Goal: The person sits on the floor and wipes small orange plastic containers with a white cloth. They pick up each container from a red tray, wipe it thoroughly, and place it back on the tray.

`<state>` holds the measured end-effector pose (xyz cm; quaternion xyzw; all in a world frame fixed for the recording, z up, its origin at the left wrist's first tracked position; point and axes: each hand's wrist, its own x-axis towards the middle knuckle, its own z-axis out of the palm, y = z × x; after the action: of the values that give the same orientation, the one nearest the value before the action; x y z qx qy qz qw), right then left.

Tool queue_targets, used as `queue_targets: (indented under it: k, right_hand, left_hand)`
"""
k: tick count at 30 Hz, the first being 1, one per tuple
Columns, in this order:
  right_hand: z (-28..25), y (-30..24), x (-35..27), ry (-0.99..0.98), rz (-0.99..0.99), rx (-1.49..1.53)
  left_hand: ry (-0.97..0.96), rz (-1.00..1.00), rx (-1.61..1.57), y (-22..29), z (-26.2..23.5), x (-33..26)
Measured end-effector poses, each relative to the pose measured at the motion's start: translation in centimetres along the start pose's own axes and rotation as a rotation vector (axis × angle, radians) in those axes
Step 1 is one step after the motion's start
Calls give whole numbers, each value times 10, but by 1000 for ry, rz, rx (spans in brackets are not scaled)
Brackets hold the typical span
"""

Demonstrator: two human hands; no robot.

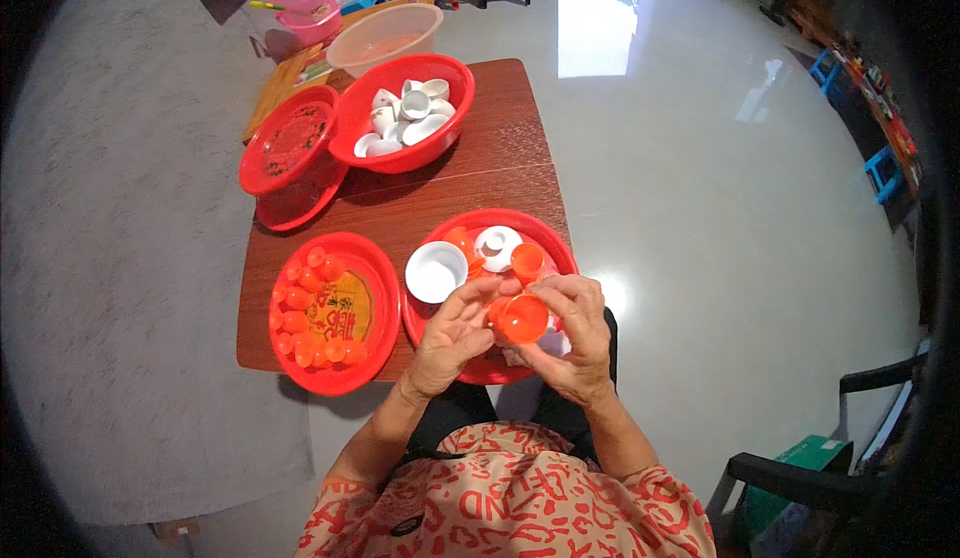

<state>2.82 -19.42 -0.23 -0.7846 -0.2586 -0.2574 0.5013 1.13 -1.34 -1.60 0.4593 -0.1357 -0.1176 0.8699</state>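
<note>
My two hands meet above a red basin (545, 223) at the table's near edge. Between them is a glossy orange cup (526, 319), its mouth tipped up toward me. My right hand (578, 343) grips its right side with thumb and fingers. Bent fingers of my left hand (455, 333) close on its left side, and their tips are partly hidden. Inside the basin sit a white bowl (437, 272), a white lid-like piece (497, 246) and another orange cup (527, 260). To the left, a red tray (385, 288) carries several small orange cups (294, 321) along its side.
Farther back on the brown table (500, 148) stands a red basin (463, 93) of white cups (415, 106). Beside it is a red strainer-like tray (262, 148). Beyond are a translucent basin (383, 43) and a pink basket (312, 18). A black-armed chair (800, 480) stands right.
</note>
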Motion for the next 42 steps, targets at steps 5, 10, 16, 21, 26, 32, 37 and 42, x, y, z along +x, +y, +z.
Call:
queue_targets:
  k: [5,10,16,21,26,32,37,42]
  right_hand:
    - [21,-20,4,-75,-30,206]
    - [17,-18,-4,-123,26,223]
    - [34,-1,-23,-325,17,-321]
    - [44,14,-32,-465,52,-536]
    - [48,28,-39,-454,75,-380]
    - [19,9,-23,-97,257,48]
    - [22,5,-23,109,389,304]
    - [36,-1,-24,171,420,496]
  left_hand:
    - [29,-128,-333,7,-25,-22]
    - [-4,3,-429,12,-40,-27]
    - [182,-7,-289,20,-40,-26]
    - [23,-8,-434,20,-36,-20]
    - [-26,-72,-398,19,-36,-15]
    - [237,-26,-146,9,-30,-13]
    - [198,-28,-84,10,-10,-8]
    - [314,-94,-96,-4,4,-10]
